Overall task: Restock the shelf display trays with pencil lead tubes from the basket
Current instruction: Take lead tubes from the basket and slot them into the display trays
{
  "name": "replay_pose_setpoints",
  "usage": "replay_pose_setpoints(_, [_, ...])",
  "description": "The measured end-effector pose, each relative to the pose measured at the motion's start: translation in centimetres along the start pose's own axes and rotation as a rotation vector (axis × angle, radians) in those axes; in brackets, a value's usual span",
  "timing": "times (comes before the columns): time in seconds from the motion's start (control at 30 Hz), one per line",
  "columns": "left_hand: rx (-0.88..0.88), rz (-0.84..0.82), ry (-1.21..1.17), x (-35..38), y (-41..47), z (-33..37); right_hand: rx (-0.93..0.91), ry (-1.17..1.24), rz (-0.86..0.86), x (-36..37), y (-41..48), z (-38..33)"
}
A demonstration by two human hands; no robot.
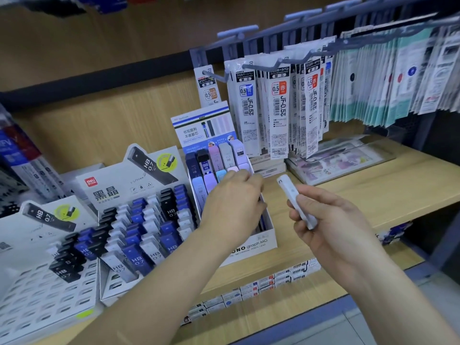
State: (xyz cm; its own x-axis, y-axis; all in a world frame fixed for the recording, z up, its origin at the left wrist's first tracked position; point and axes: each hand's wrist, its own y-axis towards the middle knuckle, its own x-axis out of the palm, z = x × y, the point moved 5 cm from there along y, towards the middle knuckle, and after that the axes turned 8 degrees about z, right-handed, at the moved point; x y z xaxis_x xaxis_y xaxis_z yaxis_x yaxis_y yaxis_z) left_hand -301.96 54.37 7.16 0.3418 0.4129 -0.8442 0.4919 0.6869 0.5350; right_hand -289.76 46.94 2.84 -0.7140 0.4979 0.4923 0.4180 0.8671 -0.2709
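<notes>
Tube of lead (289, 192) sits gripped in right hand (333, 220).

Bright, even shop light; sharp in the middle, soft at the edges.

Cool light falls from overhead, leaving only faint, soft shadows on the wooden shelf (373, 190). The hanging refill packs (398, 78) at upper right smear with blur, the wide lens bows the shelf lines, and the white lead tube (288, 190) looks slightly washed out.
</notes>
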Motion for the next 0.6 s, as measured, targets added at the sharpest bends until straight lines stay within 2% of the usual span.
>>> replay_pose_setpoints(0.07, [-0.126,0.045,-0.274,-1.7,-0.4,-0.2,0.016,-0.004,-0.061,0.4,-0.1,0.2])
replay_pose_setpoints(0.17, [-0.303,-0.061,-0.754,-3.2,-1.8,-0.2,0.029,-0.042,-0.176,1.4,-0.5,0.5])
replay_pose_setpoints(0.3, [-0.537,-0.085,-1.16,-4.2,-2.9,-1.5,0.054,-0.117,-0.224,2.3,-1.1,1.0])
replay_pose_setpoints(0.47, [-0.611,-0.135,-1.258,-4.3,-3.4,-2.5,0.014,-0.131,-0.209,3.1,-1.5,1.1])
replay_pose_setpoints(0.6, [-0.573,-0.002,-1.142,-5.3,-2.4,-3.8,-0.013,-0.157,-0.143,3.0,-1.4,1.1])
